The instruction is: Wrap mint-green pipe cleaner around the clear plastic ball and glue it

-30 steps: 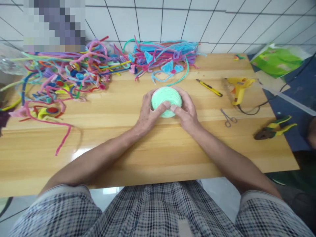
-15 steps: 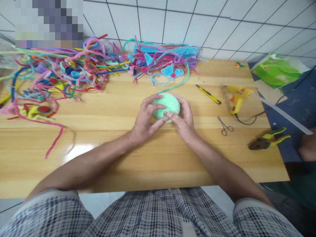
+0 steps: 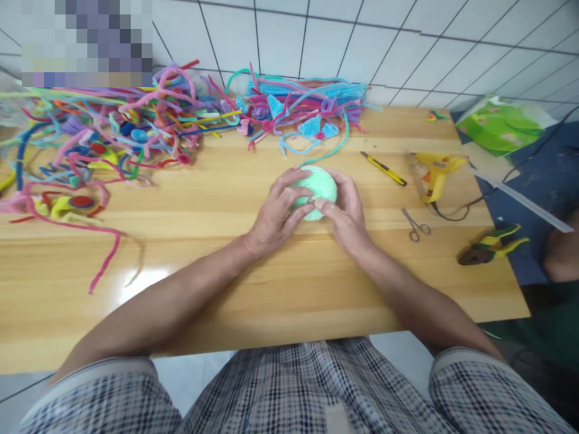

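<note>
A round mint-green coil point(image 3: 322, 181) of fuzzy stem is held above the wooden table between both hands. My left hand point(image 3: 279, 214) grips its left side, fingers curved over the top and thumb near the lower middle. Around the right side wraps my right hand point(image 3: 347, 211), its thumb pressing beside a small shiny spot at the coil's centre. The two thumbs nearly meet there. A green strand point(image 3: 332, 150) leads from behind the coil up to the pile.
Colourful fuzzy stems point(image 3: 172, 114) lie along the back left. On the right are a yellow cutter point(image 3: 384, 169), scissors point(image 3: 415, 227), a glue gun point(image 3: 436, 175) and pliers point(image 3: 491, 247). A green bag point(image 3: 502, 128) and another person's arm point(image 3: 561, 253) are beyond the table's right edge.
Both hands and the coil have shifted slightly right and up in the picture. The shiny spot at the centre is now more covered by the fingers.
</note>
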A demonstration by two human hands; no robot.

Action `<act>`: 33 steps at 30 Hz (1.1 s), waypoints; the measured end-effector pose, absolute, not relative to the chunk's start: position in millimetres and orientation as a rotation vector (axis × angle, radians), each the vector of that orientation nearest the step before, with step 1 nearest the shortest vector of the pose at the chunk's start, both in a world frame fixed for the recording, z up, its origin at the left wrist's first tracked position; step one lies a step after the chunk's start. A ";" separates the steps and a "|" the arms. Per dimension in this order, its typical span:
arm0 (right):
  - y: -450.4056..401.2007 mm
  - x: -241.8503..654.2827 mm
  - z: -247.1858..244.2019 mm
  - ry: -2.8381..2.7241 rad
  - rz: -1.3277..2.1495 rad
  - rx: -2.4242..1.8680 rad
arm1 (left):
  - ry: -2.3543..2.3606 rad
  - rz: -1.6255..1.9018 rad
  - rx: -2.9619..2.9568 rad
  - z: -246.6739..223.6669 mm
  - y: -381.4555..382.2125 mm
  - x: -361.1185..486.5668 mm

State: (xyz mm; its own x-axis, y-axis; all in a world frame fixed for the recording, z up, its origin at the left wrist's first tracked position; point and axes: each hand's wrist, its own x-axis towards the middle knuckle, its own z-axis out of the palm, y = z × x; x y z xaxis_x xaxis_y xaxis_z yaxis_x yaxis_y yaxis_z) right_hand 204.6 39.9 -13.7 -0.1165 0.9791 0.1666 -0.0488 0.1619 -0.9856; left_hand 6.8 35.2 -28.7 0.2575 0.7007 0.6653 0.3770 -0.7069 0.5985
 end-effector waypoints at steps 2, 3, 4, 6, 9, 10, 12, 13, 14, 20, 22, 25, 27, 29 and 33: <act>40.2 205.1 -11.5 -1.343 1.181 -1.010 | 0.992 1.432 2.221 -29.8 37.0 6.5; 40.2 205.1 -10.5 -1.342 1.179 -1.011 | 1.001 1.442 2.228 -30.6 37.9 6.6; 40.1 204.8 -9.6 -1.341 1.180 -1.010 | 1.001 1.458 2.235 -31.4 38.7 6.9; 40.2 203.8 -8.5 -1.332 1.191 -1.009 | 0.978 1.489 2.248 -32.4 40.4 7.6; 41.2 202.5 -8.3 -1.310 1.231 -1.009 | 0.990 1.498 2.252 -31.4 42.2 8.5; 41.8 202.4 -8.5 -1.301 1.248 -1.003 | 1.011 1.496 2.253 -30.4 42.4 8.9; 43.0 202.8 -8.9 -1.284 1.294 -0.987 | 1.038 1.509 2.253 -27.7 42.3 9.6; 43.6 203.3 -9.0 -1.275 1.320 -0.981 | 1.034 1.525 2.253 -26.3 42.0 9.9; 44.2 204.0 -9.0 -1.269 1.342 -0.975 | 1.027 1.541 2.254 -24.8 41.5 10.1; 48.6 208.3 -9.3 -1.266 1.414 -0.940 | 1.026 1.540 2.240 -18.7 38.6 9.7; 49.9 208.8 -10.5 -1.264 1.396 -0.945 | 1.019 1.557 2.239 -18.6 38.4 9.6; 49.5 207.8 -11.6 -1.279 1.356 -0.931 | 1.070 1.530 2.213 -20.0 38.5 10.0; 47.7 206.4 -11.4 -1.292 1.332 -0.922 | 1.100 1.513 2.184 -21.0 38.5 10.6; 45.8 205.2 -11.2 -1.298 1.310 -0.933 | 1.104 1.520 2.165 -21.4 38.4 11.2; 45.9 204.8 -13.1 -1.285 1.293 -0.957 | 1.097 1.526 2.146 -21.1 38.0 11.8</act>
